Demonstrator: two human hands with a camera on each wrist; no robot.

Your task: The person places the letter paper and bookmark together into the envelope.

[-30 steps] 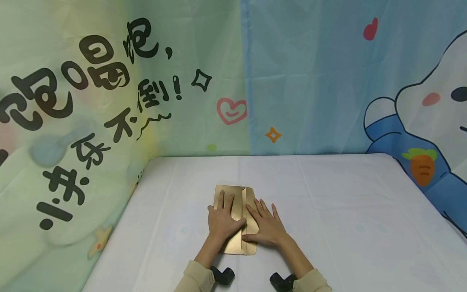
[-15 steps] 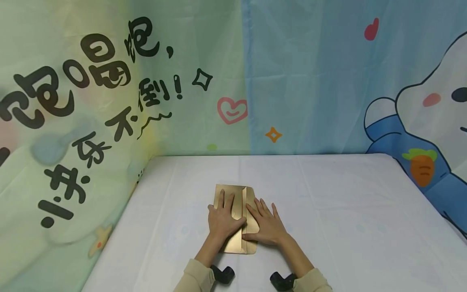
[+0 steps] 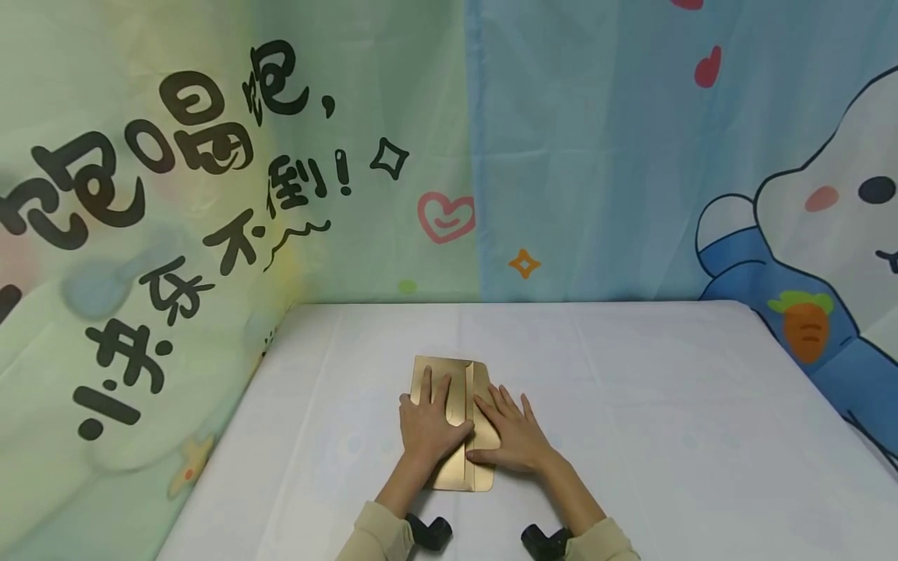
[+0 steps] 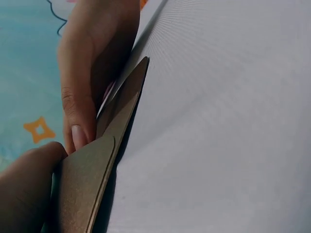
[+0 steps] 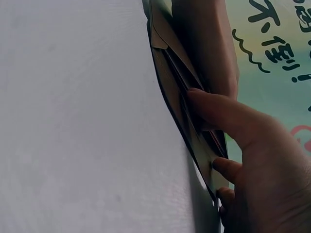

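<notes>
A gold envelope (image 3: 449, 474) lies on the white-covered table, its long flap (image 3: 482, 477) spread out to the right. My left hand (image 3: 429, 425) rests flat on the body of the envelope, fingers pointing away, thumb reaching towards the flap's crease. Over the flap lies my right hand (image 3: 517, 438), fingers spread and partly beyond the envelope's right edge. In the right wrist view, the thumb of my right hand (image 5: 262, 150) touches the envelope near a narrow gap along the crease. What is inside the gap cannot be made out. Both palms hide part of the gold surface.
A white cloth (image 3: 652, 436) covers the table. Printed curtains (image 3: 596, 156) with cartoon figures and writing hang at the back and left. Black wrist mounts (image 3: 431, 534) sit at both sleeve cuffs.
The head view has tilted and turned very slightly. Both hands and the envelope stay in the same place.
</notes>
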